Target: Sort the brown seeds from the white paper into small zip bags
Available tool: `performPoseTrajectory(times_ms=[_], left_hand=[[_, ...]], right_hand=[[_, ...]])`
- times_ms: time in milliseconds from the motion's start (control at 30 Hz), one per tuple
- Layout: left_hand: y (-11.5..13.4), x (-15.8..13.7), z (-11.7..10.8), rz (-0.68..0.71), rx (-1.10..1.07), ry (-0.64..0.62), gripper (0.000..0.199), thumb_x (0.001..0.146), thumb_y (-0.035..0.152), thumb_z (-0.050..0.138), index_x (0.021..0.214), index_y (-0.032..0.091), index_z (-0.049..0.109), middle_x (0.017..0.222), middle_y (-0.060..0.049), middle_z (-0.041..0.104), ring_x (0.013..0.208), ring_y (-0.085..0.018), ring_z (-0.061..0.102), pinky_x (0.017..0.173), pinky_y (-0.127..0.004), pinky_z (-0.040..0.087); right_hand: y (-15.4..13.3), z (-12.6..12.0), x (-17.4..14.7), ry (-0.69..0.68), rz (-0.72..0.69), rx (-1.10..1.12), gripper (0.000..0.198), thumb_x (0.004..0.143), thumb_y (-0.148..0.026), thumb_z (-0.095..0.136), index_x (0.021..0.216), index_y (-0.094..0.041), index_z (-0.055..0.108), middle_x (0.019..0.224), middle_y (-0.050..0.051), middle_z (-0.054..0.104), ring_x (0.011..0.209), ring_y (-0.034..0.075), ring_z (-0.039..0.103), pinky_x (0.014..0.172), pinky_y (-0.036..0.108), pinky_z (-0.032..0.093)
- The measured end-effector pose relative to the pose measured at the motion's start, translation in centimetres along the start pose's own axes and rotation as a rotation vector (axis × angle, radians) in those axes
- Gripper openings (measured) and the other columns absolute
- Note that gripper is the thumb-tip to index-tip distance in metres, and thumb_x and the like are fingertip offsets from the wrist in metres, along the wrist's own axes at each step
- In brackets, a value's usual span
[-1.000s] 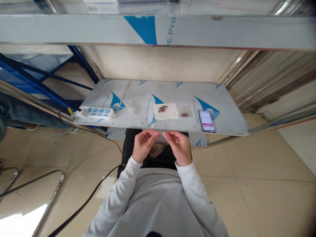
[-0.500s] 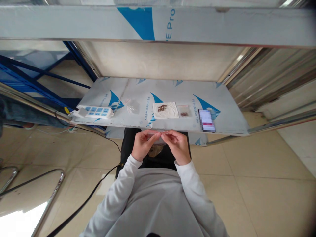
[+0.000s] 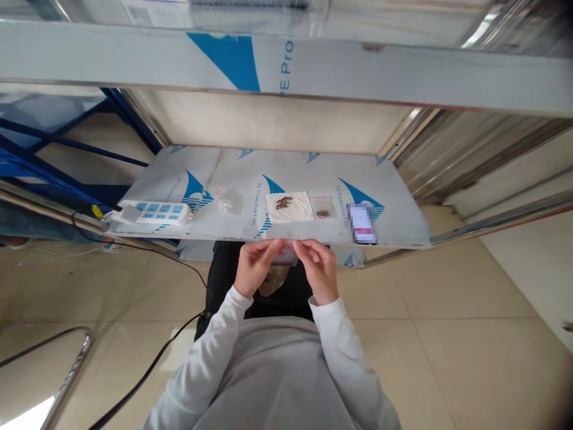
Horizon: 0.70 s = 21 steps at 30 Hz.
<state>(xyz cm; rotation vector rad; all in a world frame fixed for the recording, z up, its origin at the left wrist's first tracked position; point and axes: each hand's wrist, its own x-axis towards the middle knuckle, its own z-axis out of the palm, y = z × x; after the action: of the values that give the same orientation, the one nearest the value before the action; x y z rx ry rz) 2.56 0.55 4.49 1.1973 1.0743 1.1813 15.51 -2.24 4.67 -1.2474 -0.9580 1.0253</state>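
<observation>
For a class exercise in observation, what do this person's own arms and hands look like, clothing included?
The sleeves are long and pale grey, lighter near the cuffs, with no visible markings. The left hand and right hand wear no gloves.

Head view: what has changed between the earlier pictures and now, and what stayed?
Since half a second ago, the left hand and right hand have drawn their thumbs apart along the clear bag. Both hands still hold it; the phone and power strip stayed put.
</observation>
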Motion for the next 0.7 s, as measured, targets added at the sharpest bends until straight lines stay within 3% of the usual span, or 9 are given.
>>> performPoseTrajectory(times_ms=[67, 167, 267, 400, 433, 500, 600, 700], left_hand=[[-0.5, 0.9, 0.0, 0.0, 0.01, 0.014, 0.023, 0.077, 0.037, 0.067, 0.073, 0.017, 0.076, 0.066, -0.002, 0.073, 0.064, -0.017, 0.065, 0.069, -0.028, 0.05], [-1.6, 2.7, 0.1, -0.044, 0.029, -0.035, 0.035, 0.082, 0.045, 0.059, 0.071, 0.017, 0.076, 0.069, -0.005, 0.074, 0.067, -0.018, 0.065, 0.07, -0.029, 0.049], [-3.2, 4.9, -0.8, -0.081, 0.102, -0.084, 0.051, 0.088, 0.053, 0.042, 0.083, 0.016, 0.077, 0.082, -0.009, 0.075, 0.069, -0.018, 0.066, 0.067, -0.028, 0.048], [-5.8, 8.9, -4.5, -0.123, 0.436, 0.163, 0.045, 0.088, 0.05, 0.044, 0.09, 0.016, 0.074, 0.086, -0.009, 0.074, 0.064, -0.016, 0.066, 0.064, -0.027, 0.048], [-6.4, 10.1, -5.7, -0.134, 0.498, 0.225, 0.04, 0.086, 0.047, 0.049, 0.093, 0.015, 0.072, 0.088, -0.01, 0.074, 0.065, -0.016, 0.066, 0.067, -0.028, 0.048], [-7.4, 12.5, -8.0, -0.162, 0.617, 0.367, 0.035, 0.083, 0.038, 0.057, 0.106, 0.013, 0.067, 0.095, -0.013, 0.071, 0.077, -0.019, 0.067, 0.077, -0.031, 0.047], [-8.3, 15.9, -10.7, -0.23, 0.762, 0.544, 0.051, 0.079, 0.033, 0.063, 0.123, 0.009, 0.053, 0.112, -0.019, 0.063, 0.107, -0.027, 0.059, 0.091, -0.036, 0.042], [-8.8, 18.6, -12.0, -0.312, 0.859, 0.62, 0.058, 0.075, 0.033, 0.068, 0.125, 0.01, 0.049, 0.126, -0.022, 0.053, 0.117, -0.032, 0.052, 0.094, -0.04, 0.04]], right_hand=[[0.2, -0.3, 0.5, -0.073, 0.038, 0.002, 0.022, 0.077, -0.041, 0.067, 0.084, -0.02, 0.068, 0.082, 0.003, 0.072, 0.076, 0.019, 0.067, 0.069, 0.029, 0.053], [0.7, -1.5, 2.3, -0.134, 0.076, -0.046, 0.03, 0.074, -0.044, 0.069, 0.09, -0.019, 0.069, 0.084, 0.006, 0.073, 0.068, 0.019, 0.068, 0.062, 0.029, 0.054], [1.9, -4.1, 6.7, -0.031, 0.065, -0.141, 0.039, 0.071, -0.048, 0.07, 0.094, -0.016, 0.069, 0.081, 0.008, 0.073, 0.055, 0.017, 0.065, 0.053, 0.029, 0.052], [4.5, -7.7, 16.1, 0.195, 0.052, -0.446, 0.047, 0.074, -0.05, 0.064, 0.102, -0.011, 0.066, 0.089, 0.014, 0.072, 0.061, 0.02, 0.066, 0.059, 0.034, 0.052], [5.1, -8.3, 18.2, 0.245, 0.074, -0.619, 0.046, 0.075, -0.049, 0.064, 0.1, -0.01, 0.066, 0.087, 0.015, 0.072, 0.066, 0.023, 0.067, 0.062, 0.036, 0.052], [6.0, -9.1, 21.2, 0.293, 0.084, -0.738, 0.047, 0.069, -0.042, 0.07, 0.098, -0.005, 0.065, 0.093, 0.023, 0.069, 0.085, 0.031, 0.066, 0.076, 0.043, 0.049], [6.5, -9.4, 21.9, 0.328, -0.002, -0.867, 0.051, 0.072, -0.038, 0.067, 0.108, -0.003, 0.06, 0.108, 0.028, 0.063, 0.106, 0.035, 0.057, 0.089, 0.047, 0.041], [7.0, -8.7, 18.9, 0.275, -0.133, -0.923, 0.048, 0.075, -0.037, 0.06, 0.113, -0.007, 0.059, 0.11, 0.022, 0.063, 0.101, 0.031, 0.059, 0.088, 0.045, 0.044]])
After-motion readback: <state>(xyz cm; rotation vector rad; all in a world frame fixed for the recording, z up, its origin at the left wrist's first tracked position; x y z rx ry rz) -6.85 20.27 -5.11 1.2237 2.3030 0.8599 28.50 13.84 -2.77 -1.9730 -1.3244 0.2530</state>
